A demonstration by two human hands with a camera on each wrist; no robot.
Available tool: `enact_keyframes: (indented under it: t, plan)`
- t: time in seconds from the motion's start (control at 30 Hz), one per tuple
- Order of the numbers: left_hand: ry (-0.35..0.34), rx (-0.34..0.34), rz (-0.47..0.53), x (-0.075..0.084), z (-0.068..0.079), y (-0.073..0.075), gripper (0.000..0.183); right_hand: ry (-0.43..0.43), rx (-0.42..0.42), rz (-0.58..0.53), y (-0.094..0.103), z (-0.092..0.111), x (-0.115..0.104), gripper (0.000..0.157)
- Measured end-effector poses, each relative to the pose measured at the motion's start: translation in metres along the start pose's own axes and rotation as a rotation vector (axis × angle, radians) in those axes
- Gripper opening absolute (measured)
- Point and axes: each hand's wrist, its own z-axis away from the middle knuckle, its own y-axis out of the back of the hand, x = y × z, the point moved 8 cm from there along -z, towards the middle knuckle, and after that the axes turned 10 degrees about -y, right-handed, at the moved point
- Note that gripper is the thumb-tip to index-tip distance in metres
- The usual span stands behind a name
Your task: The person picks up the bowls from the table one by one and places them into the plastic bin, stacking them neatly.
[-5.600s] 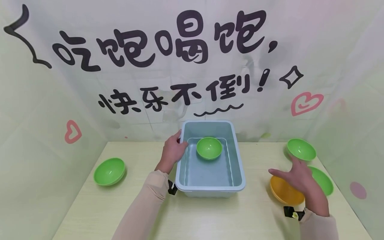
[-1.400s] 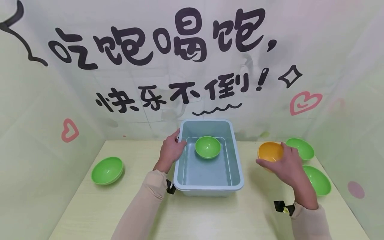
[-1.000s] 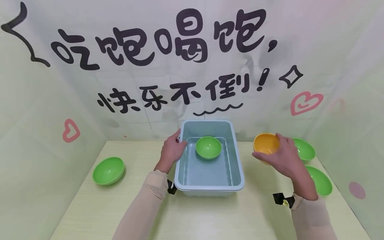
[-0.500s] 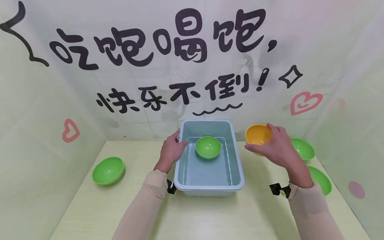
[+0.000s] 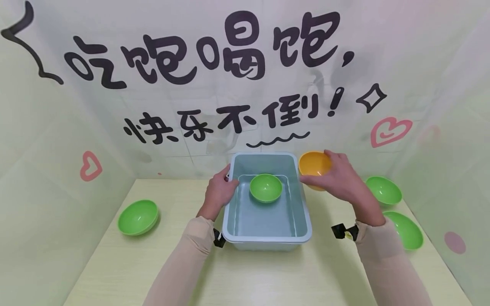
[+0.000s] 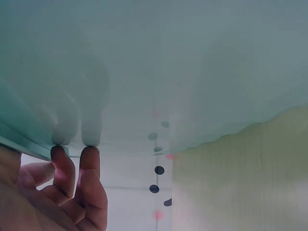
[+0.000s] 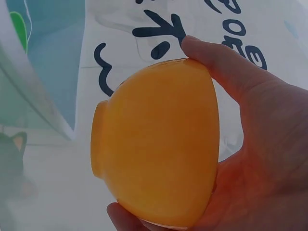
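A light blue plastic tub (image 5: 268,240) stands mid-table with a small green bowl (image 5: 266,188) inside, toward its back. My left hand (image 5: 221,192) grips the tub's left rim, thumb over the top edge; in the left wrist view its curled fingers (image 6: 91,168) touch the outer wall. With my right hand (image 5: 337,176) I hold an orange bowl (image 5: 314,163) off the table, just beside the tub's right rim. Seen from the right wrist, thumb and fingers span the orange bowl (image 7: 154,144) at its rim, and the tub wall (image 7: 33,106) lies to the left.
Another green bowl (image 5: 138,217) sits on the table (image 5: 252,280) at the left. Two more green bowls, one at the back right (image 5: 383,190) and one nearer (image 5: 405,230), lie behind the right forearm. A printed curtain (image 5: 183,97) rises behind the table.
My right hand took hold of the orange bowl at the right, lifted it and carried it leftward to the tub's right side. The left hand stays on the rim.
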Motion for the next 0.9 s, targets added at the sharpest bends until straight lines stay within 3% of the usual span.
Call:
enact_keyframes:
  t: [0.2, 0.5, 0.9]
  plan:
    - [0.002, 0.000, 0.004, 0.000, 0.000, 0.001, 0.067, 0.039, -0.005, -0.056, -0.006, -0.006, -0.012, 0.109]
    - [0.001, 0.012, 0.018, 0.000, 0.002, 0.001, 0.066, 0.024, -0.045, -0.071, -0.018, -0.015, -0.022, 0.115]
    - [-0.015, 0.021, 0.010, 0.000, 0.001, 0.002, 0.066, 0.053, -0.075, -0.145, -0.035, -0.029, -0.047, 0.109]
